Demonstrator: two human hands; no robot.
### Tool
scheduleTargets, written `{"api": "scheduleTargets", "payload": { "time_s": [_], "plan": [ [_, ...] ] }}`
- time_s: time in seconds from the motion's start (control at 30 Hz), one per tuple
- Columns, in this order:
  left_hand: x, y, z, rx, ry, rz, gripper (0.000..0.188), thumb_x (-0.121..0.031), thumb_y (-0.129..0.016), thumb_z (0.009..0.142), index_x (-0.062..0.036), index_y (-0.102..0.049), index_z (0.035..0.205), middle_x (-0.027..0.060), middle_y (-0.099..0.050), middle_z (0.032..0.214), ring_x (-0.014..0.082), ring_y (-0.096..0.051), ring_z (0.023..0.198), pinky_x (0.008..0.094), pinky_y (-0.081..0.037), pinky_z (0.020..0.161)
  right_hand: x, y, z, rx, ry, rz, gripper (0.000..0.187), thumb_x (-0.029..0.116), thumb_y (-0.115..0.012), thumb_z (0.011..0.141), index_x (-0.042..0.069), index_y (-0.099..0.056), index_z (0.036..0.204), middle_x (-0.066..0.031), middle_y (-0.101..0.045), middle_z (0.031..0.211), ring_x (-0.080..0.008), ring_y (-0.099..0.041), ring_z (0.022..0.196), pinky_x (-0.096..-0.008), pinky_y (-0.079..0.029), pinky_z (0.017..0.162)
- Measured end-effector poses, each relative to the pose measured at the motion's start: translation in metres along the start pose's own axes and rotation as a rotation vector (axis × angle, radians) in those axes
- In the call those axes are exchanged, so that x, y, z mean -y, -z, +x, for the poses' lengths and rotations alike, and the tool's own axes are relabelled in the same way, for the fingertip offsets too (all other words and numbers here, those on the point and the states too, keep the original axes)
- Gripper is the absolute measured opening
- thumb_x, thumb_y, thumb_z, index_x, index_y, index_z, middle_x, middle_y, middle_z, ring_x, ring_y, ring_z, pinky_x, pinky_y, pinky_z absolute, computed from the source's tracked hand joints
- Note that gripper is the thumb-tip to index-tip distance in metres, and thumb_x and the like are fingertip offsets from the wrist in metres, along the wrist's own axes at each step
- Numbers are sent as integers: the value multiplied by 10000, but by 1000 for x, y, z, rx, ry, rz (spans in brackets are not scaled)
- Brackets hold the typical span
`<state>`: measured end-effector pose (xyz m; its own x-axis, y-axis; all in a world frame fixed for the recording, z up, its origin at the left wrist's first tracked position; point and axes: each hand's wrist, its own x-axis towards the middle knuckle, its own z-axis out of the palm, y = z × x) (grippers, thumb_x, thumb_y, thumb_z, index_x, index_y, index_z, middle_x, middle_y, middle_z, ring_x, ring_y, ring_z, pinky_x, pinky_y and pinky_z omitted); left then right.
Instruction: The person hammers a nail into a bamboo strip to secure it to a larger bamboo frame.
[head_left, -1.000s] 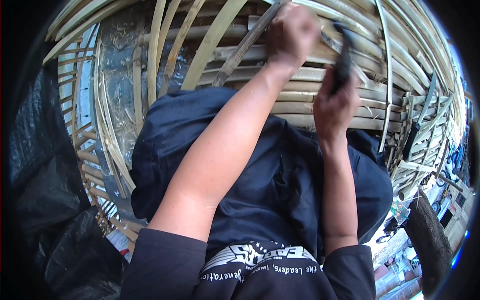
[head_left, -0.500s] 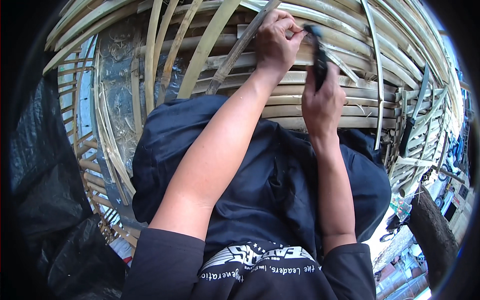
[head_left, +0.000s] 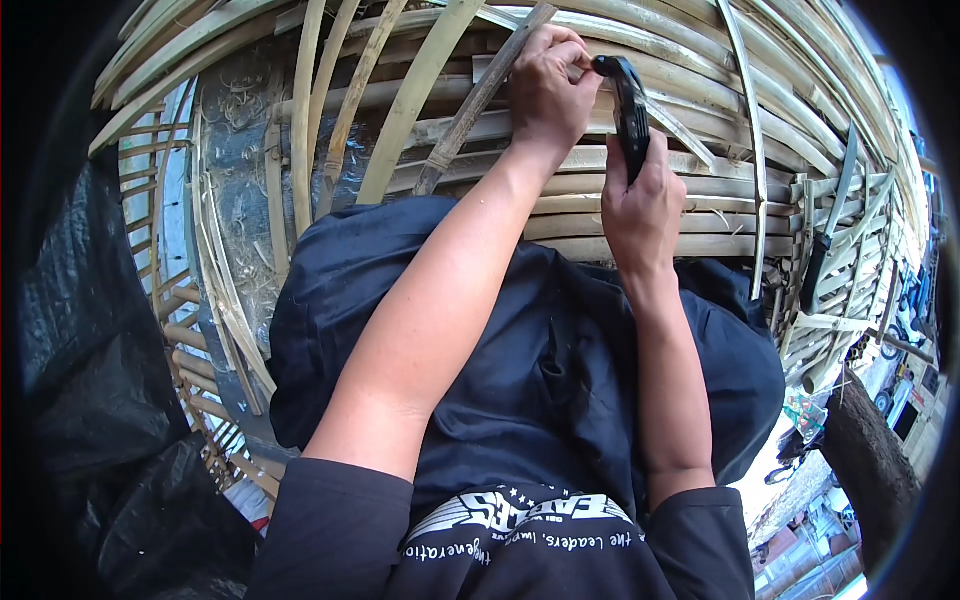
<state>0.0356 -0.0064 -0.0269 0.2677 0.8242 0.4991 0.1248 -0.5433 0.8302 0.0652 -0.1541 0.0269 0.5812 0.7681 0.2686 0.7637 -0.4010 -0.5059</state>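
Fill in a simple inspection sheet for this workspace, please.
Surface: bamboo slats in rows.
Job's things: black hammer-like tool, its head near the other hand's fingers.
Clutter: curled shavings at left; black-handled knife at right.
Hands: right hand grips the tool; left hand has fingers bent together, anything pinched too small to tell.
Cables: nothing seen.
Surroundings: dark plastic sheet at left; thick brown trunk at right.

The site is an open-air bamboo workshop: pale slatted bamboo surface [head_left: 720, 188], thin tan shavings [head_left: 238, 90] near its left edge, thick brown tree trunk [head_left: 872, 450] beyond its right edge.
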Motion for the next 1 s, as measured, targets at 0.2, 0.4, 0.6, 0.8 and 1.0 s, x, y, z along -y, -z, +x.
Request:
{"api": "scheduleTargets", "payload": {
  "time_s": [0.2, 0.4, 0.6, 0.8, 1.0],
  "plan": [
    [-6, -1, 4, -7, -34, -90, 175, -67, -852, 703, -32, -681, 721, 68, -653, 916, 254, -672, 791, 368, -550, 690, 7, 7, -2, -224, 70, 39, 291, 194, -675, 967, 40, -538, 1173, -233, -679, 830, -461, -671, 727, -491, -519, 615],
    [-4, -4, 9, -23, -86, -50, 163, -94, -850, 721, -40, -696, 729, 75, -651, 907, 259, -667, 783, 363, -544, 687, 5, 3, 0, -396, 176, 141, 286, 185, -691, 959, 29, -549, 1152, -209, -671, 796, -419, -687, 691, -467, -517, 583],
    [-5, -2, 6, -32, -45, -76, 161, -96, -843, 725, -42, -691, 730, 74, -651, 915, 260, -666, 761, 368, -539, 668, 10, 12, -5, -292, 90, 129, 282, 177, -693, 957, 26, -543, 1143, -205, -671, 763, -430, -689, 710, -473, -518, 598],
    [-3, 0, 2, 14, 57, -105, 170, -88, -844, 726, -32, -683, 733, 73, -653, 921, 256, -662, 734, 365, -533, 653, 6, 4, -1, -82, 33, 55, 242, 165, -683, 963, 30, -547, 1109, -197, -680, 772, -424, -684, 695, -472, -518, 590],
    [-7, 0, 1, 49, 154, -207, 181, -87, -864, 707, -43, -688, 709, 68, -650, 912, 255, -668, 775, 379, -531, 679, 6, 3, 2, -70, -6, 38, 261, 178, -660, 973, 31, -548, 1158, -250, -676, 840, -463, -673, 736, -479, -531, 626]
  ]
}}
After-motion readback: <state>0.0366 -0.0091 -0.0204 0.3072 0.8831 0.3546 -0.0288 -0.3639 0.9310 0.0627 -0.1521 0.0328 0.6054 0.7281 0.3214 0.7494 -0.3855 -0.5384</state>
